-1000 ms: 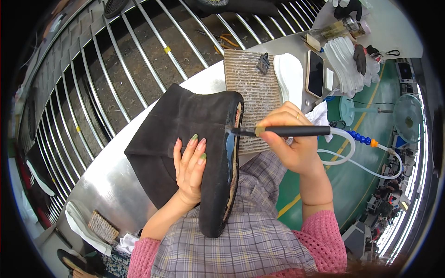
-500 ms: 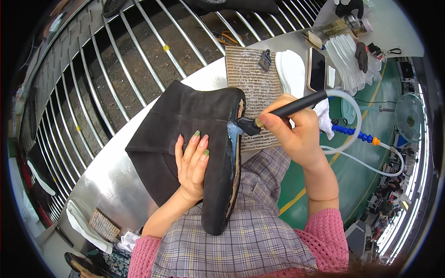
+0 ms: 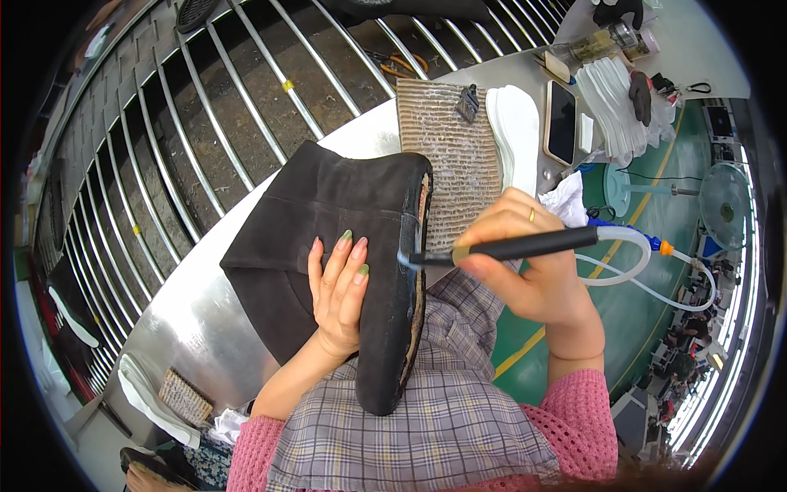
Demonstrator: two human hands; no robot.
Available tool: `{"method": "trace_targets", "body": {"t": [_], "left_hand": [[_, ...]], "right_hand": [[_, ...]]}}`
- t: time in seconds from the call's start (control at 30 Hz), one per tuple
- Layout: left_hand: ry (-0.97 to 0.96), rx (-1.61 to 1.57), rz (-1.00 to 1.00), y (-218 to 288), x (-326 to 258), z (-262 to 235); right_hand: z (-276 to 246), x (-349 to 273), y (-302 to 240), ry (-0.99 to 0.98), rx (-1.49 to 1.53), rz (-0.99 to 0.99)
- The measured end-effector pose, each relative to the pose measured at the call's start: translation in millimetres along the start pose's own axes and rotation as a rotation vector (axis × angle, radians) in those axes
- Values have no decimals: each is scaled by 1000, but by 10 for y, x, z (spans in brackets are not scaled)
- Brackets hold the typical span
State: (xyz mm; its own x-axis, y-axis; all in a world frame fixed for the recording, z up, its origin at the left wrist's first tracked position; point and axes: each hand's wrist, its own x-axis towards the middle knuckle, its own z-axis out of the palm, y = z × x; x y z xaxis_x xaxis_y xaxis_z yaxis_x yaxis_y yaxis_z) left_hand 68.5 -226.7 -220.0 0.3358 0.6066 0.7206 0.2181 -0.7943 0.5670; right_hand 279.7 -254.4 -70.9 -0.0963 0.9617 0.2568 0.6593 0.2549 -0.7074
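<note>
A dark suede boot (image 3: 328,215) lies on its side across the metal table edge and my apron, its toe pointing down toward me. My left hand (image 3: 338,287) holds it, fingers pressed flat on the upper and the thumb out of sight. In my right hand (image 3: 533,266) is a black-handled brush (image 3: 537,245) with a clear hose at its back end. The brush tip touches the seam along the boot's sole edge, just right of my left fingertips. A bluish wet streak (image 3: 406,234) marks that seam around the tip.
Beyond the metal table (image 3: 197,307) runs a rack of metal bars (image 3: 316,57). A ribbed cardboard pad (image 3: 455,152), white insoles (image 3: 516,139) and a phone (image 3: 561,121) lie at the far right. The hose (image 3: 643,254) loops over the right side; a fan (image 3: 725,207) stands farther off.
My right hand has brought the brush tip down along the seam toward the toe, and its handle now lies more level. The boot and my left hand stay almost still.
</note>
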Motion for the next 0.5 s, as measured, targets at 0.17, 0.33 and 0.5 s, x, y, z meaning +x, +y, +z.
{"method": "trace_targets", "body": {"t": [0.17, 0.33, 0.5], "left_hand": [[-1, 1, -7, -2, 1, -6], [-17, -8, 2, -4, 28, 2], [-4, -2, 13, -23, 21, 30]], "right_hand": [[-37, -60, -152, -83, 87, -12], [-5, -30, -67, 50, -75, -19], [-60, -63, -220, -47, -55, -34]]}}
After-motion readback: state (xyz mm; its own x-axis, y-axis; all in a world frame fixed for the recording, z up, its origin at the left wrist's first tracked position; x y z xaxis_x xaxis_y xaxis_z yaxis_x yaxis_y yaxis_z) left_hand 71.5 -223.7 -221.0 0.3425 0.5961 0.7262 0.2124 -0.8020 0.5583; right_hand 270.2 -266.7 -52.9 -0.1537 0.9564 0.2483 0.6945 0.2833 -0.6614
